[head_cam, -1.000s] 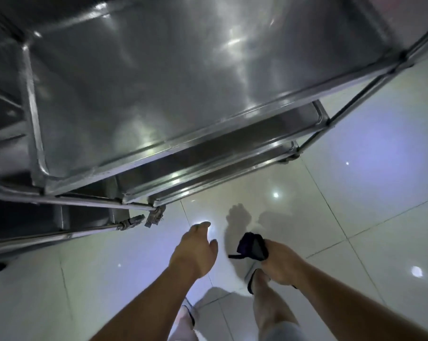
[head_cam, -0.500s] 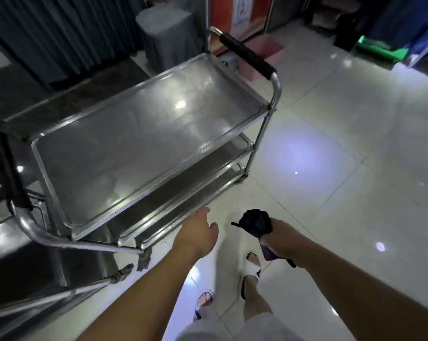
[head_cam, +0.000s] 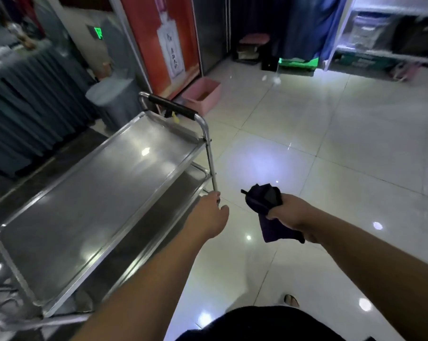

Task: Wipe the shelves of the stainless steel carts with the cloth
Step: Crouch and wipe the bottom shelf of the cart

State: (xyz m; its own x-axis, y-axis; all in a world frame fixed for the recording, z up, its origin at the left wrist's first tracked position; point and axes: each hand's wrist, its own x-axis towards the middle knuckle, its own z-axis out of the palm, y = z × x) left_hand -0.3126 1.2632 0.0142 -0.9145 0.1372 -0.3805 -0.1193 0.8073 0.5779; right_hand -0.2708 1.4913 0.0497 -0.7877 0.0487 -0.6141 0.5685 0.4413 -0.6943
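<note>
beside a steel cart on a tiled floor, one hand free and the other gripping a cloth.

from the head view, the stainless steel cart (head_cam: 90, 205) stands at the left, its bare top shelf (head_cam: 97, 193) catching ceiling lights, a lower shelf (head_cam: 156, 230) showing under its near edge, and a black-padded handle (head_cam: 173, 107) at its far end. the left hand (head_cam: 209, 217) reaches out with fingers loosely extended, holding nothing, just beside the cart's upright corner post (head_cam: 211, 166); whether the fingertips touch the post i cannot tell. the right hand (head_cam: 287, 212) is curled tight around a dark purple cloth (head_cam: 263, 200), bunched above the fist with a tail hanging below, held over the glossy floor (head_cam: 331, 143) and apart from the cart. a pink bin (head_cam: 203, 94) sits beyond the handle, against an orange poster panel (head_cam: 163, 43).
</note>
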